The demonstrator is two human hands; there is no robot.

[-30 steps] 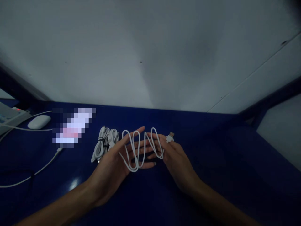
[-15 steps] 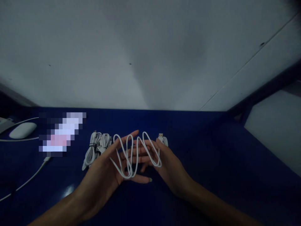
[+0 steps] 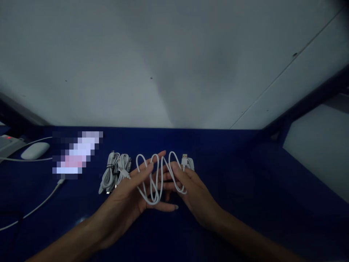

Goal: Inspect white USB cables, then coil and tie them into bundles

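A white cable (image 3: pixel 155 198) lies in several loose loops across both hands, over the blue table (image 3: pixel 226 156). My left hand (image 3: pixel 131 193) holds the left loops, its thumb on top and its fingers stretched beneath. My right hand (image 3: pixel 191 187) has its thumb on the right loops, with its fingers under them. A USB plug (image 3: pixel 184 159) sticks up just beyond my right hand, and another white connector (image 3: pixel 124 173) shows beside my left thumb. Behind my left hand lie tied white cable bundles (image 3: pixel 109 173). The fingers overlap in the middle and are partly hidden.
A pixelated bright object (image 3: pixel 79 153) lies at the left with a white cord (image 3: pixel 45 201) running from it. Farther left are a white rounded case (image 3: pixel 35 150) and a pale box with a red light (image 3: pixel 9 143). A pale wall (image 3: pixel 136 102) rises behind the table.
Both thumbs have come down onto the cable loops. A connector now shows by the left thumb. The view has shifted slightly, so the objects at the left appear farther right.
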